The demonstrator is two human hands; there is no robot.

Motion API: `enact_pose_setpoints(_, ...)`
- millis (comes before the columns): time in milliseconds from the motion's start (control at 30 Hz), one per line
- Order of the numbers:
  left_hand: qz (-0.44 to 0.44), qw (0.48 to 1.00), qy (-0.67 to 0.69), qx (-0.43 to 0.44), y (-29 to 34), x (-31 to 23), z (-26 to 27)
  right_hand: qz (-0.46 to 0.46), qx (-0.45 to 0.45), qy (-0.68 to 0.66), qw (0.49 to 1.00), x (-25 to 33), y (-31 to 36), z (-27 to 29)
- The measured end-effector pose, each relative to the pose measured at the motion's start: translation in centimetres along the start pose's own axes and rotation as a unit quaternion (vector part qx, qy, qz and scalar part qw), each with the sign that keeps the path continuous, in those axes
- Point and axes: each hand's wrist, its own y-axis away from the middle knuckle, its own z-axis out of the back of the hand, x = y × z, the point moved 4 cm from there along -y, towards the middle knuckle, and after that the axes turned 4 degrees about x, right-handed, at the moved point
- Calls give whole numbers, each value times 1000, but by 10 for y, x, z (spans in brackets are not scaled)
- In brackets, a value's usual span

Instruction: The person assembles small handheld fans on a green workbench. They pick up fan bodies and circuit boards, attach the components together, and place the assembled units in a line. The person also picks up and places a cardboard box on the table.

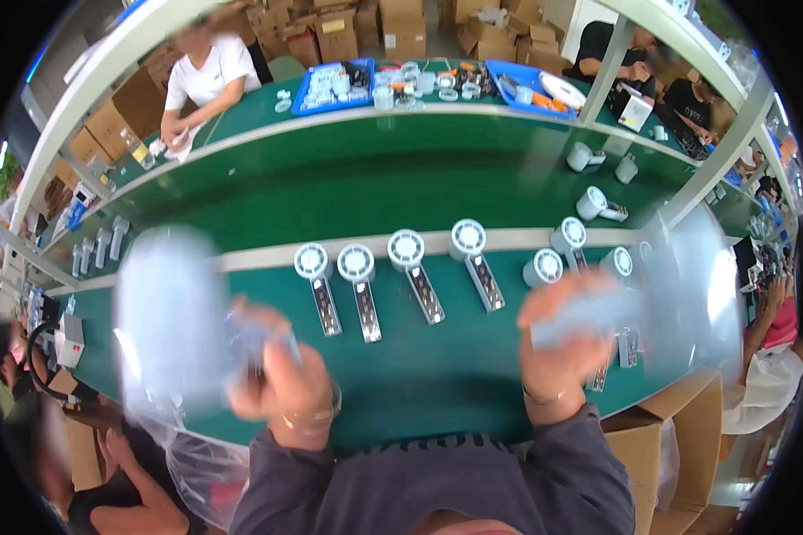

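Note:
Each of my hands grips a pale handheld fan by its handle, both smeared by motion. My left hand (287, 382) is closed round the handle of the left fan (171, 308), whose big whitish head is tilted outward to the left. In my right hand (558, 361) is the handle of the other fan (589, 316); its blurred, see-through-looking head extends to the right. Between and beyond my hands, several unfinished fans lie on the green table, among them one fan (312, 261) with a round slotted head and an open handle showing a circuit board.
A pale rail (268, 259) runs behind the row of fans, with a green conveyor belt (375, 178) beyond. An open cardboard box (638, 446) stands at the right, a clear plastic bag (201, 468) at the left. Blue trays (308, 107) of parts and several people are around.

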Motion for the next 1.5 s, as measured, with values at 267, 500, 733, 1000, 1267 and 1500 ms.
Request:
enact_pose_setpoints(267, 8, 893, -95, 440, 9, 1, 38, -239, 270, 113, 926, 21, 61, 48)
enact_pose_setpoints(500, 21, 785, -136, 604, 103, 42, 77, -544, 409, 304, 666, -15, 164, 92)
enact_pose_setpoints(733, 115, 973, 170, 107, 6, -16, 57, -20, 46, -108, 993, 71, 35, 64)
enact_pose_setpoints(1000, -191, 952, 95, -218, -16, -23, 29, 194, -69, -223, 953, 43, 4, 17)
enact_pose_setpoints(1267, -159, 948, 180, -208, -12, -20, 10, 27, -6, 13, 1000, 13, -4, -4)
enact_pose_setpoints(1500, -42, 996, 84, 12, -7, 1, -11, -95, 58, 113, 987, -10, 14, 3)
